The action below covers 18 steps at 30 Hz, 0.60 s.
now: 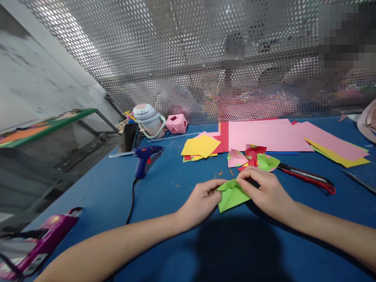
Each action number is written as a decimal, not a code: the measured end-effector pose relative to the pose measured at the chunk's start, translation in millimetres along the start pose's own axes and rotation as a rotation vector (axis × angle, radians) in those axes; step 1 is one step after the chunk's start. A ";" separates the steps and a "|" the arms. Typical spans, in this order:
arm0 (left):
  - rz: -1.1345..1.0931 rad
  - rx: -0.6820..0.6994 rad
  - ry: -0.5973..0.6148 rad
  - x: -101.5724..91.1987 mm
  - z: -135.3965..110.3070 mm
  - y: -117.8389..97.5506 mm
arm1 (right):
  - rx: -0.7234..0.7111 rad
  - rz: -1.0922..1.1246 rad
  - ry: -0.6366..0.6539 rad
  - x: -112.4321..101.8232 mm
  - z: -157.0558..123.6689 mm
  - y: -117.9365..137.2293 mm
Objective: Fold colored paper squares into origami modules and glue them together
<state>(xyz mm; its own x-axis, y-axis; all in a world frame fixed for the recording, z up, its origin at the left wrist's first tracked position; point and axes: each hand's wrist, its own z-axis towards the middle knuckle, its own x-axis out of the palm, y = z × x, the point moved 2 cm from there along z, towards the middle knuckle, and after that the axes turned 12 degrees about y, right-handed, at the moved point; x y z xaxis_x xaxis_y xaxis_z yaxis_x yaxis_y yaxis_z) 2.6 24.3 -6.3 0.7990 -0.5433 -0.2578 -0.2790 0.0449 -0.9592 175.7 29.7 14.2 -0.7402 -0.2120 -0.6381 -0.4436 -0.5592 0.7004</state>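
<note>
Between my two hands is a green sheet of folding paper, with a raised crease along its upper edge. My left hand pinches its left corner between thumb and fingers. At the upper right edge, my right hand grips the paper with thumb and forefinger. Just beyond my right hand lie folded paper pieces in pink, red and green. A red and black utility knife rests to the right of them.
Yellow paper squares lie stacked ahead, beside large pink sheets. A blue glue gun stands at left, near a cup and a pink paper ball. A purple power strip is at lower left. Perforated metal closes the back.
</note>
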 end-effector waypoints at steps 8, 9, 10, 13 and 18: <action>0.001 -0.031 -0.110 -8.0 -2.8 2.8 | 0.181 0.116 0.088 4.4 2.8 -5.6; -0.042 -0.035 -0.093 -7.4 -2.8 3.8 | 0.175 0.114 0.087 4.6 2.8 -6.0; -0.087 -0.040 -0.074 -6.6 -2.6 4.4 | 0.168 0.110 0.088 4.7 2.8 -6.2; -0.117 -0.045 -0.049 -5.5 -1.1 3.6 | 0.148 0.098 0.101 4.3 3.0 -6.0; 0.034 -0.002 -0.054 -5.2 2.9 1.1 | 0.173 0.111 0.145 5.1 4.4 -5.6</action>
<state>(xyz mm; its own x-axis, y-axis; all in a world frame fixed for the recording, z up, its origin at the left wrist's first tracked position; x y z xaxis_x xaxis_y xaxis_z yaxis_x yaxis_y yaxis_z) -0.3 29.7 -6.4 0.8166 -0.4954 -0.2964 -0.3078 0.0607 -0.9495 172.2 35.3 8.4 -0.7142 -0.3845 -0.5848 -0.4526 -0.3836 0.8050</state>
